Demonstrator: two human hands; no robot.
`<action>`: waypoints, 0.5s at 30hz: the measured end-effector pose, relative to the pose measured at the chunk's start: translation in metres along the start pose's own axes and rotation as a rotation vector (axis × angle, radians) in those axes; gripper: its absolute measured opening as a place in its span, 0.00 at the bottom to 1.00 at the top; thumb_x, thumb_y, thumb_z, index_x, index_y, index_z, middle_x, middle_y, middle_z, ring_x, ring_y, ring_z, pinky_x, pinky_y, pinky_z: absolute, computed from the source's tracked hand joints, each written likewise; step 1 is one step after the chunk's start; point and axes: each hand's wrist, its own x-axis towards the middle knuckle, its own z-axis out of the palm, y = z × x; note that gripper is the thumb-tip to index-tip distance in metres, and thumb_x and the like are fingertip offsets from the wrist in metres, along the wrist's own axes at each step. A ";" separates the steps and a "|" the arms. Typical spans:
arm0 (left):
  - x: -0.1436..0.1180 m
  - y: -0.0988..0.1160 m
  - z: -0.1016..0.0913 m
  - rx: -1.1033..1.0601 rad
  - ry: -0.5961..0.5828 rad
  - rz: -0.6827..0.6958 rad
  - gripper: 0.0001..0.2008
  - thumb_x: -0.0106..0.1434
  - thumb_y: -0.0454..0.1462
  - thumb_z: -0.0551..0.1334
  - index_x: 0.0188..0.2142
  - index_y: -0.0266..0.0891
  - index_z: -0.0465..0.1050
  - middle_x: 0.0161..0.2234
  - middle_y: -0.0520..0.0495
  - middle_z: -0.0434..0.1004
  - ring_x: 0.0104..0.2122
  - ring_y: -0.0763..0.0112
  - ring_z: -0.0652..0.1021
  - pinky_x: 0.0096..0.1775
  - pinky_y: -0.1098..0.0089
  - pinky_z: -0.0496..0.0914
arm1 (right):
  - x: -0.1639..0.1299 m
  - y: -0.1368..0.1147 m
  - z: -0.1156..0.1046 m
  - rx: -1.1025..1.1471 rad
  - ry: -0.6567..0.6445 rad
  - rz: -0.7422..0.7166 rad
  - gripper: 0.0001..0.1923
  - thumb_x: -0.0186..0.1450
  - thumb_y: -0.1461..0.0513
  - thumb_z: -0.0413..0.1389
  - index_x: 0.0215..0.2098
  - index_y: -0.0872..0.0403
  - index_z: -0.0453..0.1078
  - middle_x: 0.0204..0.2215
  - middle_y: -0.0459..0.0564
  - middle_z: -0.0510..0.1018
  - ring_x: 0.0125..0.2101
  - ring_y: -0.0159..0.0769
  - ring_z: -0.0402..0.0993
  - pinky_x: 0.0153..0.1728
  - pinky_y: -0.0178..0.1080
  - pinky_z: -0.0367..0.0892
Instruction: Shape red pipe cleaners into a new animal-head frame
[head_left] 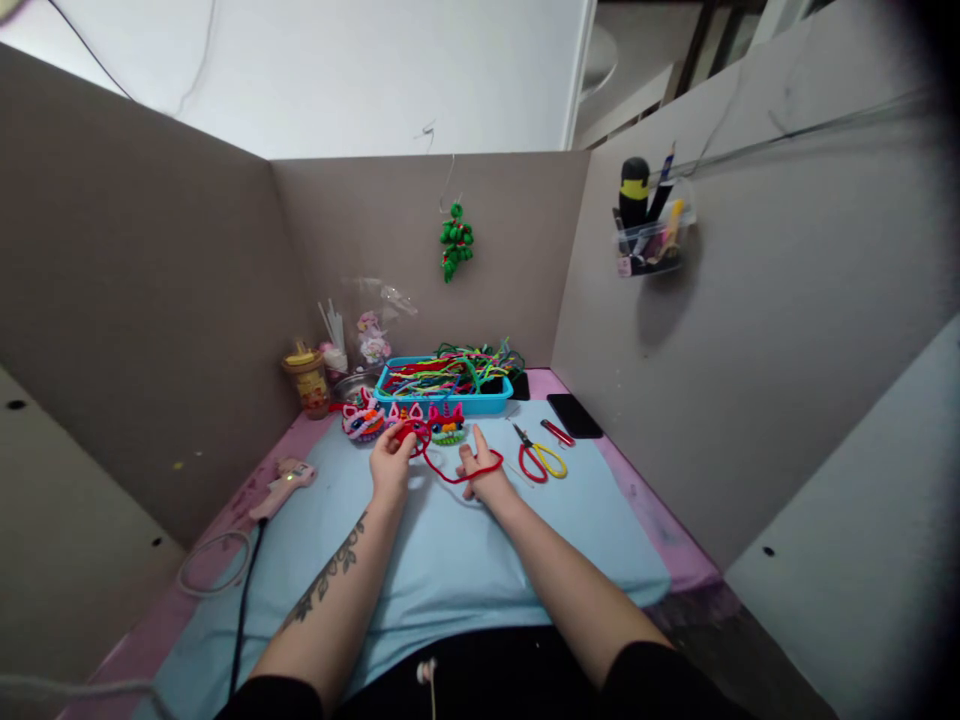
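Observation:
My left hand (393,460) is closed, its thumb and fingers pinching a red pipe cleaner (450,480) that is looped near the fingertips. The strand's length sags across to my right hand (482,472) and curves over it near the wrist. That hand has its index finger stretched out and the others partly bent and apart; no firm grip shows. Just beyond my left hand sit several small fuzzy animal-face figures, among them a pink and white one (363,418) and a red one with green trim (448,424). Pliers with red and yellow handles (541,456) lie right of my right hand.
A blue tray (442,404) of colourful pipe cleaners stands behind the figures. A red cutter (557,433) and a phone (574,416) lie to the right. Leftward are a pink glue gun (283,488) with its cord and a lidded cup (308,382). Grey partitions (420,250) enclose the table.

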 end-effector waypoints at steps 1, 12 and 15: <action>0.002 -0.001 -0.002 -0.006 0.052 0.010 0.24 0.45 0.38 0.69 0.43 0.35 0.71 0.32 0.45 0.77 0.32 0.71 0.77 0.38 0.70 0.69 | 0.001 -0.001 -0.002 -0.004 0.044 0.027 0.38 0.61 0.45 0.46 0.64 0.50 0.41 0.25 0.47 0.75 0.08 0.24 0.63 0.09 0.28 0.54; 0.027 0.000 -0.021 -0.172 0.186 -0.050 0.25 0.42 0.38 0.69 0.42 0.36 0.72 0.27 0.50 0.76 0.24 0.76 0.74 0.30 0.74 0.68 | 0.021 -0.009 -0.036 0.516 0.084 0.024 0.37 0.60 0.39 0.38 0.54 0.56 0.58 0.23 0.51 0.76 0.11 0.26 0.62 0.12 0.28 0.53; 0.017 0.001 -0.011 -0.219 0.007 -0.175 0.26 0.41 0.38 0.71 0.42 0.37 0.72 0.31 0.47 0.77 0.26 0.73 0.76 0.31 0.71 0.69 | 0.019 -0.005 -0.023 0.414 -0.004 -0.133 0.25 0.54 0.45 0.54 0.38 0.56 0.68 0.22 0.47 0.75 0.17 0.27 0.64 0.16 0.28 0.55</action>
